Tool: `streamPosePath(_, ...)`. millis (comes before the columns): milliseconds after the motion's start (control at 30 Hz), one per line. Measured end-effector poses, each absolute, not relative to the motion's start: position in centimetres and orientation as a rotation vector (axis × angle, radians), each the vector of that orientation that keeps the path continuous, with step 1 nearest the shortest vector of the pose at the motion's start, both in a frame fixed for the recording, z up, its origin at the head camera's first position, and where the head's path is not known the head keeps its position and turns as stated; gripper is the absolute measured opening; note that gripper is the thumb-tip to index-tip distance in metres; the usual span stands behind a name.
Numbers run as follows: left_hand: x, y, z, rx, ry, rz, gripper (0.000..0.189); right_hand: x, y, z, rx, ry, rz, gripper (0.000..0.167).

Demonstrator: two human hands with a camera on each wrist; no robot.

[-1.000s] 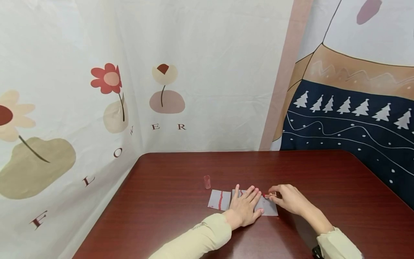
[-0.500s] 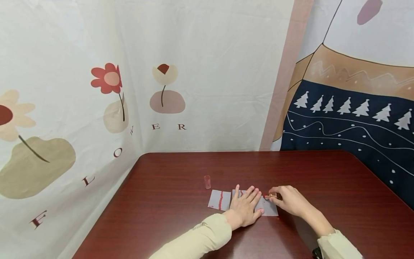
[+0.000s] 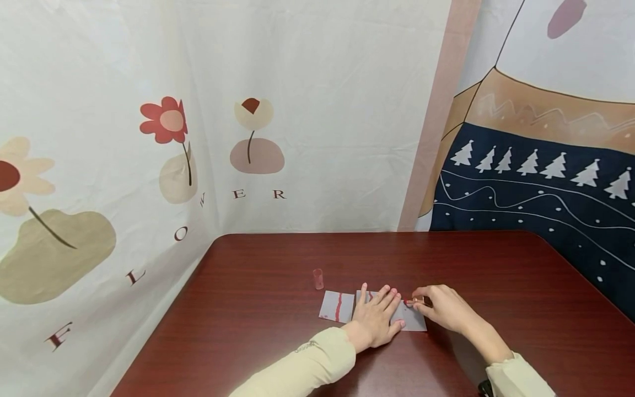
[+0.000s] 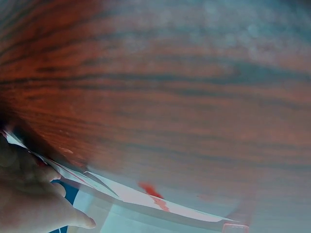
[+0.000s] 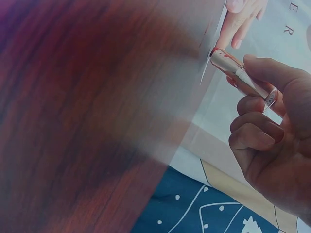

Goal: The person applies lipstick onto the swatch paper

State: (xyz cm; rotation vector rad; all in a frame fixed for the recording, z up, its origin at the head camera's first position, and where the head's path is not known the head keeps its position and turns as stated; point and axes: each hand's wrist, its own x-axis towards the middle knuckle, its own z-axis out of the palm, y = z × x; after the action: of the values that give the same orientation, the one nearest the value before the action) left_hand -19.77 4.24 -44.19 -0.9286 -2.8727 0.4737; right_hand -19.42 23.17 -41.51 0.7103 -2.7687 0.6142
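My left hand (image 3: 376, 321) lies flat with spread fingers over two papers, a middle one (image 3: 360, 298) mostly covered and a right one (image 3: 413, 320). The thumb rests on the right paper. Between thumb and fingers my right hand (image 3: 448, 307) pinches a lipstick (image 5: 238, 73) with a shiny metallic tube. Its red tip meets the right paper near the top edge, beside a short red mark. To the left, another paper (image 3: 329, 305) bears a wavy red stripe from top to bottom. Part of a red stripe also shows on the middle paper above my hand.
A small clear pinkish cap (image 3: 318, 279) stands behind the left paper. The dark red wooden table (image 3: 278, 264) reaches back to a wall hanging (image 3: 317, 110) with printed flowers. A navy cloth with white trees (image 3: 536, 187) hangs at the right.
The lipstick and my right hand have shifted very slightly toward me along the right paper. My left hand stays in the same place.
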Motion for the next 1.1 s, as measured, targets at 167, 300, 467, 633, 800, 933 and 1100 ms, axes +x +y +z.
streamPosePath(167, -19.77, 4.21, -44.17, -0.930, -2.871, 0.469, 0.059, -19.48, 23.21, -41.64, 0.702, -2.776, 0.615, 0.015)
streamPosePath(300, -19.82, 4.22, -44.26, -0.931, -2.872, 0.460, 0.059, -19.53, 23.30, -41.73, 0.717, -2.777, 0.609, 0.016)
streamPosePath(467, -19.98, 4.25, -44.52, -0.928, -2.874, 0.445, 0.059, -19.49, 23.31, -41.73, 0.725, -2.776, 0.625, 0.016)
streamPosePath(633, -20.10, 4.30, -44.84, -0.924, -2.874, 0.448, 0.059, -19.34, 23.24, -41.72, 0.714, -2.776, 0.635, 0.016)
streamPosePath(800, -20.15, 4.26, -45.09, -0.928, -2.864, 0.459, 0.059, -19.18, 23.25, -41.67, 0.708, -2.792, 0.657, 0.017)
streamPosePath(933, -20.05, 4.31, -44.89, -0.926, -2.869, 0.458, 0.058, -19.10, 23.24, -41.66, 0.718, -2.795, 0.663, 0.017)
streamPosePath(1100, -19.85, 4.30, -44.41, -0.927, -2.873, 0.452, 0.058, -19.02, 23.20, -41.63, 0.718, -2.799, 0.669, 0.018)
